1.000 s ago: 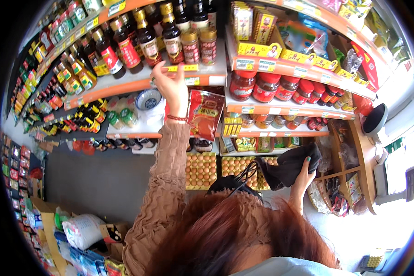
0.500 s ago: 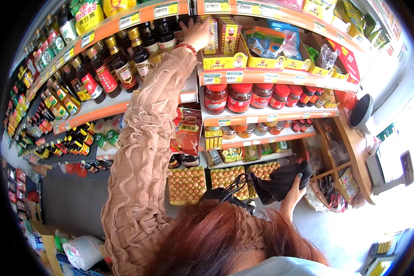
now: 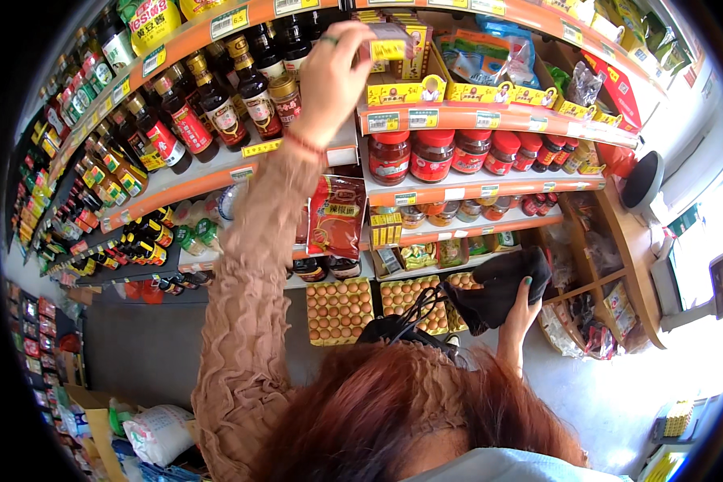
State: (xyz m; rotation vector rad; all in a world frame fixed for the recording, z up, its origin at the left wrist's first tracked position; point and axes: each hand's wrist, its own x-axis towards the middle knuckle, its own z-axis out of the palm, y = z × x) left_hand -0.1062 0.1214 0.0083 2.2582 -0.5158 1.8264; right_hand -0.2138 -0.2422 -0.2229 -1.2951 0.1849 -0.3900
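Observation:
My left hand (image 3: 333, 76) reaches up to a high shelf and grips a small yellow box (image 3: 388, 46) taken from a yellow display carton (image 3: 426, 88) of like boxes. My left sleeve is crinkled tan fabric with a red band at the wrist. My right hand (image 3: 520, 309) is low at the right and holds a black bag (image 3: 494, 291) with dark cords hanging from it. Reddish hair fills the lower middle of the view.
Orange-edged shelves (image 3: 490, 120) curve around me. Dark sauce bottles (image 3: 209, 104) stand at the left, red-lidded jars (image 3: 434, 157) below the boxes, egg trays (image 3: 341, 309) near the floor. A white sack (image 3: 161, 434) lies at the lower left; a wooden counter (image 3: 627, 241) stands at the right.
My left hand has risen from the bottle shelf's edge to the top shelf and closed on a small yellow box. The right hand with the black bag has stayed low.

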